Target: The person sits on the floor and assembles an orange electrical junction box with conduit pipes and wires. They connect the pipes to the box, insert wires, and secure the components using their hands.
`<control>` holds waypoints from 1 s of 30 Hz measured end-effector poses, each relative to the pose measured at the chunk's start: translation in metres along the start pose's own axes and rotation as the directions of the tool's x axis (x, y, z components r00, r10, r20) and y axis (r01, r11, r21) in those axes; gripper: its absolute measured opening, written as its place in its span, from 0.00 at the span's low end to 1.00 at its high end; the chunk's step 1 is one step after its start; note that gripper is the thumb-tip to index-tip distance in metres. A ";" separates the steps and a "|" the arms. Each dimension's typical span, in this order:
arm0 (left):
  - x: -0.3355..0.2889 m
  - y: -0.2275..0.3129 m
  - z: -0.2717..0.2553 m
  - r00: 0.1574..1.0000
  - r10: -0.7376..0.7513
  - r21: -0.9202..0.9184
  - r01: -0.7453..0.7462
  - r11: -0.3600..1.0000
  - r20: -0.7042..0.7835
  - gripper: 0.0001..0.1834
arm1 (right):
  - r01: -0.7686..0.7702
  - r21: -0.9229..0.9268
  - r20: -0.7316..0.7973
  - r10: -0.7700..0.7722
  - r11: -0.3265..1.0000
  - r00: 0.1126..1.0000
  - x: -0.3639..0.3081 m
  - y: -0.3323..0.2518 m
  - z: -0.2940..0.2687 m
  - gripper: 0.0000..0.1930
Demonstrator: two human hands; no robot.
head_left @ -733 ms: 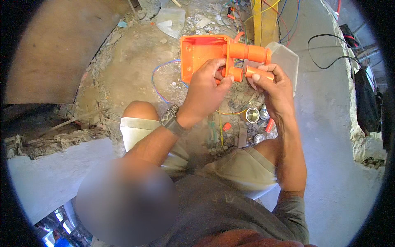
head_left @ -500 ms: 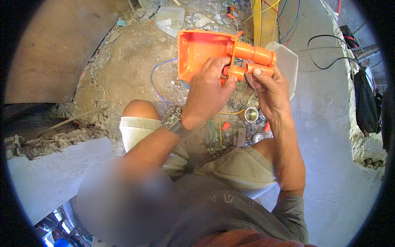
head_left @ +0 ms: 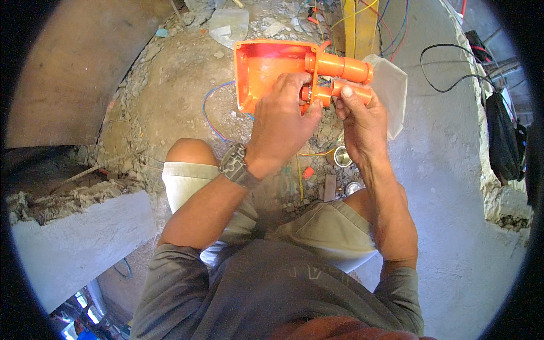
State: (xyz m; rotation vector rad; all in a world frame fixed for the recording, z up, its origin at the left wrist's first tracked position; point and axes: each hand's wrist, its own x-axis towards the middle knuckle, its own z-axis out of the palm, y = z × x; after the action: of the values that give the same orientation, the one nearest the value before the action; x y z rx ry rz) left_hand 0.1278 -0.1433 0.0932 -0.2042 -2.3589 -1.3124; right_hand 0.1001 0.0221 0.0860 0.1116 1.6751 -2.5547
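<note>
My left hand (head_left: 280,120) grips the near right corner of an open orange electrical box (head_left: 266,85), its fingers reaching inside and its thumb by a short orange fitting (head_left: 322,95) that sticks out of the right wall. In my right hand (head_left: 362,122) is a short orange pipe piece (head_left: 356,92), pinched between thumb and fingers. Its left end meets the fitting, or nearly so; I cannot tell whether it is pushed on. A longer orange pipe (head_left: 345,68) runs out of the same wall just beyond, roughly parallel.
Below my hands, an open can (head_left: 342,156), a small orange piece (head_left: 308,172) and a flat brown strip (head_left: 330,187) lie on rubble. A translucent sheet (head_left: 391,96) leans by the grey wall (head_left: 447,198). Coloured wires (head_left: 209,110) trail left of the box; a yellow plank (head_left: 360,34) stands beyond.
The pipe piece in my right hand has come left, up to the fitting, closing the gap between them. In the picture the box sits slightly farther left.
</note>
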 end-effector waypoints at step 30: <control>0.000 -0.001 0.005 0.998 -0.009 -0.008 0.009 1.000 0.058 0.17 | -0.085 -0.083 0.036 0.089 0.993 0.995 0.014 0.002 0.005 0.13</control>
State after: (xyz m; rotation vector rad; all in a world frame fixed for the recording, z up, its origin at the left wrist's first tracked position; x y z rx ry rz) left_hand 0.1262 -0.1399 0.0901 -0.2375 -2.4051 -1.3375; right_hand 0.0860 0.0160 0.0847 0.1247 1.7179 -2.4067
